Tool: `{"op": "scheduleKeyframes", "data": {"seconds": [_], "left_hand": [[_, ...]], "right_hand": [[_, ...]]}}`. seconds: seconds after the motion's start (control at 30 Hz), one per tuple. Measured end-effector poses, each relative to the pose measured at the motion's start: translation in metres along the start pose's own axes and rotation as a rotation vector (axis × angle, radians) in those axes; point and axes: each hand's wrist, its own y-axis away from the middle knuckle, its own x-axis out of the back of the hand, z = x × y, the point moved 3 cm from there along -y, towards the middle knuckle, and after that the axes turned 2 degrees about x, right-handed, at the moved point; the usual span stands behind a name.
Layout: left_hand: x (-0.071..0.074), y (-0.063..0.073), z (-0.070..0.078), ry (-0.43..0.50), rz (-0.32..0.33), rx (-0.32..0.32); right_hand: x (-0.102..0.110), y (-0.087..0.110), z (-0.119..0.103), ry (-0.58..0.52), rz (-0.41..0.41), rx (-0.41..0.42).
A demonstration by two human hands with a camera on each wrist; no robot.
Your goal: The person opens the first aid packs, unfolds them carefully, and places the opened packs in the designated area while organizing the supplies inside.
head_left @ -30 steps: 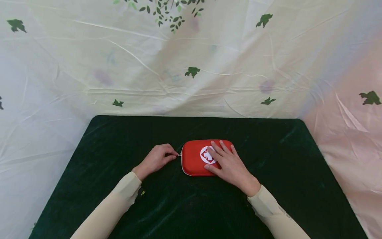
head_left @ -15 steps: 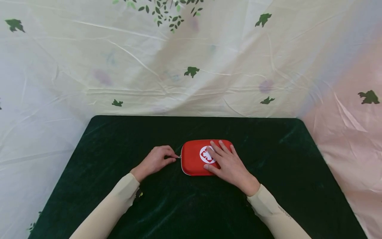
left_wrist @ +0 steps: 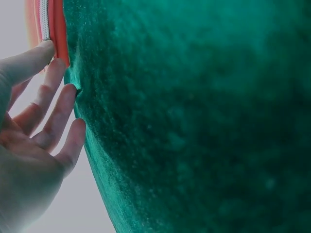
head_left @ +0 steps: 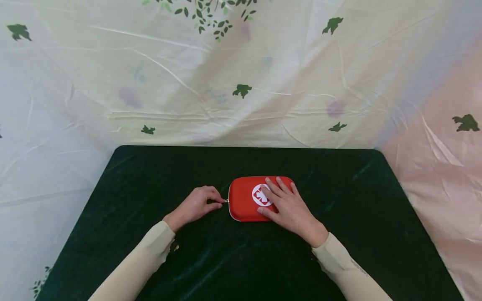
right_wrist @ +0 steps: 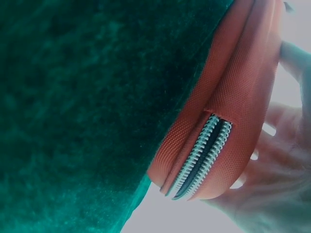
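A red first-aid case with a white cross emblem lies flat on the dark green cloth. At its left end, my left hand pinches the small metal zipper pull between thumb and index finger; the other fingers are loosely bent in the left wrist view. My right hand rests on the lid's right half, fingers spread, partly covering the emblem. In the right wrist view, the zipper teeth stand parted along one side, while those in the left wrist view form one silvery band.
Green velvety cloth covers the table, whose back edge has rounded corners. Behind and beside it hangs a pale curtain with green bird and leaf prints.
My left hand has moved slightly toward the near side along the case's left end, the zipper pull going with it. My right hand and the case have stayed put.
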Motion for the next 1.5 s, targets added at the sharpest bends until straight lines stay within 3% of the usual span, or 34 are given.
{"op": "scheduleKeyframes", "data": {"seconds": [0.03,0.3,0.57,0.87,1.5], "left_hand": [[-0.003,-0.001,-0.006,0.016,0.009,0.003],[-0.005,0.005,-0.005,0.037,0.008,-0.034],[-0.010,0.010,-0.007,0.027,-0.040,-0.014],[-0.012,0.014,-0.004,0.036,-0.054,-0.046],[-0.018,0.023,0.014,0.146,-0.104,-0.067]], "right_hand": [[0.000,0.000,0.000,0.000,0.000,0.000],[-0.001,0.001,0.000,-0.007,-0.001,0.009],[-0.001,0.000,0.001,0.007,-0.003,0.009],[-0.001,0.000,0.001,0.012,0.001,0.015],[-0.001,0.002,0.000,-0.001,0.001,0.018]]}}
